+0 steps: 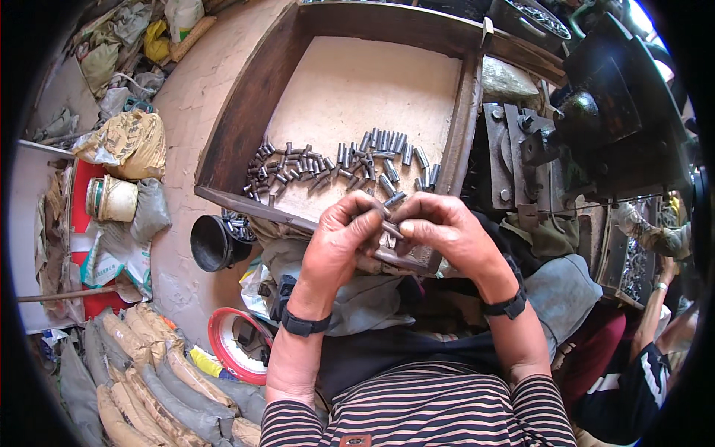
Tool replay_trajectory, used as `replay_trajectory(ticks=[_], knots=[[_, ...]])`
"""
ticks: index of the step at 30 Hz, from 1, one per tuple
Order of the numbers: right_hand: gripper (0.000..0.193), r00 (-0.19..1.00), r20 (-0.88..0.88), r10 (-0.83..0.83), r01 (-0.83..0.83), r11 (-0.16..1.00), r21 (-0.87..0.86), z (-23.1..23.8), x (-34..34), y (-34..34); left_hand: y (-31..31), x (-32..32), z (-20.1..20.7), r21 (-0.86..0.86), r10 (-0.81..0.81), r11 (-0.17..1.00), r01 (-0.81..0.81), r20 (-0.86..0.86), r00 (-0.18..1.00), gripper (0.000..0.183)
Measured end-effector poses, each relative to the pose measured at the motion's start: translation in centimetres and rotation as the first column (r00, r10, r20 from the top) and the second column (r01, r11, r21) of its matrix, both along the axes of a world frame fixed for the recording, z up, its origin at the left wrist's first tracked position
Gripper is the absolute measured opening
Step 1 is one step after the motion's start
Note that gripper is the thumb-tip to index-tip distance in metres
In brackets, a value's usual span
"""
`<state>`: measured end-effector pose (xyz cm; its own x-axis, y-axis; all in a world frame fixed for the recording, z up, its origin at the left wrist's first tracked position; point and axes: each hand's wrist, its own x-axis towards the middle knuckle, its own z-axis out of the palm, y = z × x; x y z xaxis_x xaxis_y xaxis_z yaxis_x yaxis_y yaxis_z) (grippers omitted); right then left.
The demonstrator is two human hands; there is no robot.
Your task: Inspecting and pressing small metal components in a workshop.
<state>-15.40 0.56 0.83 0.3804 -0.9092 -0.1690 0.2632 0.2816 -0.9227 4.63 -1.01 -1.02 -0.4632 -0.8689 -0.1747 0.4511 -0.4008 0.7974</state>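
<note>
Over the near edge of a wooden tray (208,153), my left hand (339,237) and my right hand (456,232) meet with fingers closed. Between their fingertips is a small dark metal cylinder (391,229), pinched from both sides. Just beyond my fingers, more short metal cylinders (298,164) lie in a loose heap at the tray's near left. Toward the right of the tray, several others (383,140) stand or lean in a row, some tilted or lying down. My curled fingers hide the ends of the held piece.
A black bucket (210,244) with metal pieces behind it stands left of the tray. Dark heavy machinery (603,112) rises at the right. Stacked sacks (160,365) and a red-rimmed round container (223,350) sit at lower left. Another person's arm (655,298) shows at far right.
</note>
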Motion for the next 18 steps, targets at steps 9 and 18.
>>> replay_trajectory(ticks=[9, 18], knots=[[0.009, 0.503, -0.668, -0.549, -0.157, 0.702, -0.695, -2.7, 1.9, -7.7, -4.4, 1.5, -0.5, 0.16, 0.304, 0.941, -0.299, -0.009, 0.953, 0.019], [0.015, 0.285, -0.765, -0.577, -0.405, 0.651, -0.642, -5.5, 4.1, -9.9, -10.7, 1.2, -3.4, -0.646, 0.559, 0.745, 0.169, 0.742, 0.369, 0.017]])
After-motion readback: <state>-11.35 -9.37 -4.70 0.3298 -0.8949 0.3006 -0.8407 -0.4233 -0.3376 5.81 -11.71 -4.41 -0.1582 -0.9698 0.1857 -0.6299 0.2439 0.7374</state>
